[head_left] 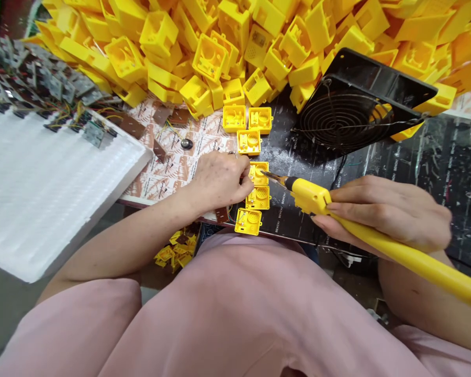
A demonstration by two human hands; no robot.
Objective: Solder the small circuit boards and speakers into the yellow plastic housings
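My right hand (392, 212) is wrapped round a yellow soldering iron (310, 196), whose metal tip points left into a small open yellow plastic case (264, 170). At the left edge of that same case is my left hand (222, 178), its fingers curled and pressed together. Whatever those fingers pinch is hidden behind them. Directly below stands another open yellow case (259, 198), and a lower one (248, 222) sits near the table edge. Above the hand lies one more case (248, 142), with a pair behind it. Small metal parts and round speaker grilles show inside the cases.
A big heap of yellow cases (212, 55) fills the back. A black fan (349, 110) stands right of the row. At left, a white foam tray (63, 178) carries wired grey parts (43, 78). A small round speaker (186, 143) and brown boards (132, 126) lie nearby.
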